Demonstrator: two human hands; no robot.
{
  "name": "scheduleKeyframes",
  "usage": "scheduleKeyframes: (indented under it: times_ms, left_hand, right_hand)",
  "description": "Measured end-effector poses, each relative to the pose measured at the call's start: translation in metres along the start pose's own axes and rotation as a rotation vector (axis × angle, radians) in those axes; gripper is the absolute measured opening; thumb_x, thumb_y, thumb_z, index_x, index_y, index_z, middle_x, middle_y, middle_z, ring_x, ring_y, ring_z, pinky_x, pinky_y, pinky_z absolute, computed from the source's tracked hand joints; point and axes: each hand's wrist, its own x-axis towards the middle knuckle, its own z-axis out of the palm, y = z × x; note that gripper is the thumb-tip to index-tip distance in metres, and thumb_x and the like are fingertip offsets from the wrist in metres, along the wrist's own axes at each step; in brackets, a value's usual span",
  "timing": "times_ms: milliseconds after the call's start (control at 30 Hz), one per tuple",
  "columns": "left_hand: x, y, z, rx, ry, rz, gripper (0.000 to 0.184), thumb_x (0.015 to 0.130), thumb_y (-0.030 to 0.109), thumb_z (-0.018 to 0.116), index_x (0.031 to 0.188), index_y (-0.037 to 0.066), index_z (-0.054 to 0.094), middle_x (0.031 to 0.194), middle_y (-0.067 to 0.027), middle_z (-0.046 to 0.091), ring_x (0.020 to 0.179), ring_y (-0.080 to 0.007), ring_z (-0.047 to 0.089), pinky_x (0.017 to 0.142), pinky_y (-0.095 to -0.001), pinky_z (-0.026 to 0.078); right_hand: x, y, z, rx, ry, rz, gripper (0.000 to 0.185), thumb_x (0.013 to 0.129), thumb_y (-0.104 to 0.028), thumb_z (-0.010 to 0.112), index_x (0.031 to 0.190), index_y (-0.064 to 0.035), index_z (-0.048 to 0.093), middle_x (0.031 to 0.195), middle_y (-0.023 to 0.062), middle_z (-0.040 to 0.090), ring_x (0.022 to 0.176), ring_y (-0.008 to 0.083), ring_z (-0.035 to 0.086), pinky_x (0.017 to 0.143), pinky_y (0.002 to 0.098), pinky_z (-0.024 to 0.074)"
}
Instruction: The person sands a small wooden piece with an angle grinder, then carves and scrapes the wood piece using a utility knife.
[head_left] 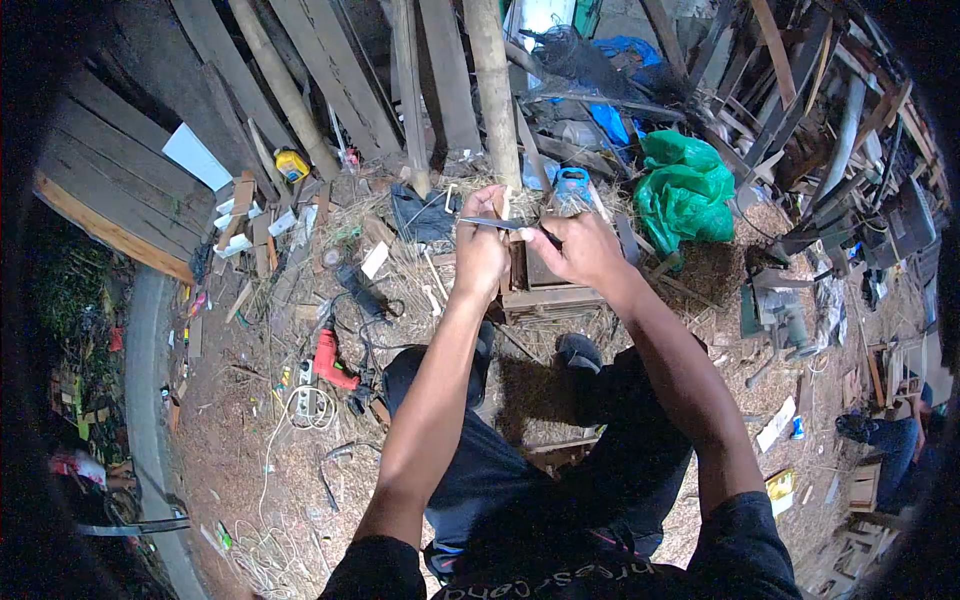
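Near the middle of the head view, my right hand [583,248] is closed round the handle end of a knife [489,222]. Its dark, narrow blade points left and crosses in front of my left hand [482,245]. The fingers of my left hand are closed on a thin light wood piece [505,203], which stands roughly upright beside the blade. Most of the knife's handle is hidden in my right hand. Below both hands is a low wooden block [555,298].
A red drill [331,362], a power strip [312,403] and cords lie on the left ground. A green plastic bag [686,195] sits at the upper right near scrap wood. Planks [335,75] lean behind. Another person's leg [893,442] shows at the far right.
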Motion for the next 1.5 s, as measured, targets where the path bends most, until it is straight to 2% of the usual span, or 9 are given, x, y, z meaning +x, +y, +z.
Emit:
scheduleKeyframes:
  times_ms: [67,167,233,333,500,967,1167,1367,1500]
  left_hand:
    - [0.010,-0.014,-0.004,0.058,0.051,0.129,0.024,0.104,0.017,0.039,0.116,0.003,0.054,0.088,-0.0029,0.057,0.072,-0.0087,0.051,0.062,-0.0257,0.044]
    - [0.006,-0.016,0.001,-0.020,0.094,0.063,0.023,0.104,0.016,0.039,0.113,0.002,0.055,0.096,-0.0050,0.059,0.086,-0.0112,0.053,0.079,-0.0284,0.044]
    - [0.008,-0.014,0.002,-0.063,0.091,0.012,0.022,0.104,0.017,0.039,0.112,0.003,0.055,0.096,-0.0051,0.059,0.085,-0.0116,0.053,0.078,-0.0288,0.045]
    - [0.005,-0.014,0.000,-0.027,0.082,-0.035,0.020,0.103,0.017,0.040,0.110,0.006,0.054,0.089,-0.0034,0.056,0.071,-0.0102,0.051,0.059,-0.0275,0.044]
    - [-0.002,-0.009,0.004,-0.109,0.100,-0.222,0.014,0.101,0.020,0.043,0.113,0.015,0.049,0.066,0.0021,0.044,0.045,-0.0059,0.035,0.036,-0.0238,0.022]
    - [0.000,-0.006,-0.006,-0.065,0.063,-0.124,0.022,0.102,0.019,0.038,0.117,0.010,0.052,0.070,0.0024,0.049,0.044,-0.0045,0.035,0.034,-0.0217,0.024]
    - [0.003,0.003,-0.009,-0.166,0.055,-0.092,0.025,0.099,0.010,0.037,0.117,0.006,0.054,0.076,-0.0004,0.058,0.045,-0.0047,0.040,0.033,-0.0223,0.025]
    - [0.006,0.003,-0.007,-0.119,0.130,0.012,0.029,0.102,0.013,0.041,0.119,0.002,0.061,0.091,-0.0037,0.066,0.051,-0.0052,0.047,0.040,-0.0220,0.034]
    - [-0.006,0.016,-0.005,-0.193,0.103,-0.069,0.029,0.103,0.017,0.043,0.116,0.002,0.064,0.066,0.0051,0.050,0.047,-0.0038,0.038,0.040,-0.0225,0.026]
  right_hand:
    - [0.003,-0.001,0.001,-0.026,0.023,0.002,0.044,0.091,-0.046,0.053,0.073,-0.0070,0.066,0.058,0.0213,0.060,0.057,0.0424,0.062,0.056,0.0508,0.0506]
    - [0.001,-0.001,0.010,-0.085,0.059,0.018,0.042,0.093,-0.043,0.055,0.073,-0.0059,0.062,0.058,0.0199,0.059,0.057,0.0420,0.061,0.052,0.0501,0.0491]
    - [0.002,0.002,0.012,-0.125,0.055,0.031,0.042,0.093,-0.043,0.054,0.074,-0.0062,0.063,0.057,0.0194,0.060,0.057,0.0412,0.062,0.052,0.0498,0.0496]
    - [0.000,0.007,0.019,-0.122,0.061,0.044,0.044,0.091,-0.045,0.053,0.073,-0.0069,0.068,0.059,0.0214,0.062,0.056,0.0406,0.064,0.056,0.0495,0.0527]
    - [-0.003,0.008,0.021,-0.136,0.026,0.069,0.046,0.090,-0.046,0.053,0.074,-0.0064,0.069,0.059,0.0216,0.062,0.057,0.0407,0.064,0.056,0.0492,0.0533]
    - [-0.007,-0.022,-0.004,0.127,-0.139,0.130,0.051,0.094,-0.047,0.050,0.076,-0.0022,0.066,0.068,0.0280,0.062,0.071,0.0488,0.062,0.070,0.0552,0.0505]
    - [-0.006,-0.022,0.010,0.069,-0.063,0.151,0.047,0.094,-0.044,0.050,0.078,-0.0029,0.066,0.067,0.0282,0.062,0.070,0.0478,0.063,0.068,0.0546,0.0513]
    - [-0.002,-0.023,0.011,-0.013,-0.004,0.108,0.045,0.092,-0.042,0.053,0.075,-0.0032,0.066,0.064,0.0257,0.062,0.062,0.0456,0.063,0.060,0.0526,0.0522]
    - [-0.003,-0.021,0.016,-0.083,0.056,0.106,0.047,0.092,-0.046,0.052,0.077,-0.0053,0.069,0.060,0.0237,0.062,0.058,0.0422,0.065,0.057,0.0509,0.0534]
